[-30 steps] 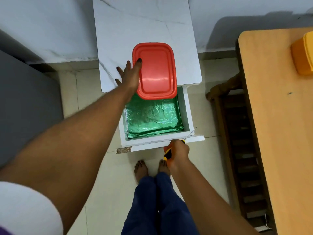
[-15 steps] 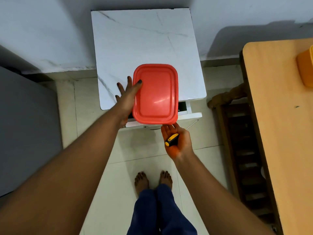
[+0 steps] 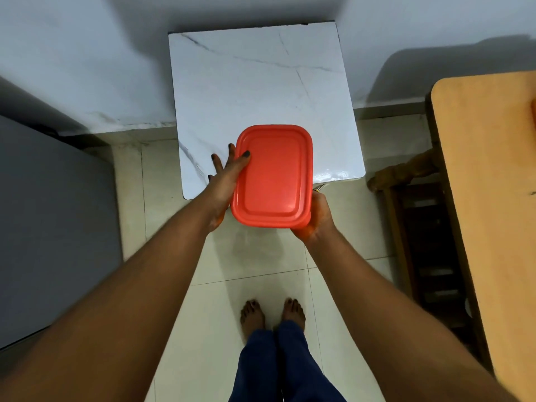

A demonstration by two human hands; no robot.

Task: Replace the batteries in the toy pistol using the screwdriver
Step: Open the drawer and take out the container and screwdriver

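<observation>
A red lidded plastic box (image 3: 272,177) is held in the air in front of the white marble-topped cabinet (image 3: 258,88). My left hand (image 3: 224,177) grips its left side, thumb on the lid. My right hand (image 3: 317,217) supports the box's lower right corner from beneath and also holds the screwdriver (image 3: 319,187), of which only the metal tip and a bit of yellow show beside the box. The toy pistol and batteries are not in view.
An orange wooden table (image 3: 493,198) stands at the right, with a dark wooden chair (image 3: 417,227) tucked beside it. A grey surface (image 3: 52,227) fills the left. My bare feet (image 3: 272,314) stand on the tiled floor below the box.
The drawer of the cabinet has been shut. The box has come toward me and lower, and my right hand with the screwdriver has moved up under its right corner.
</observation>
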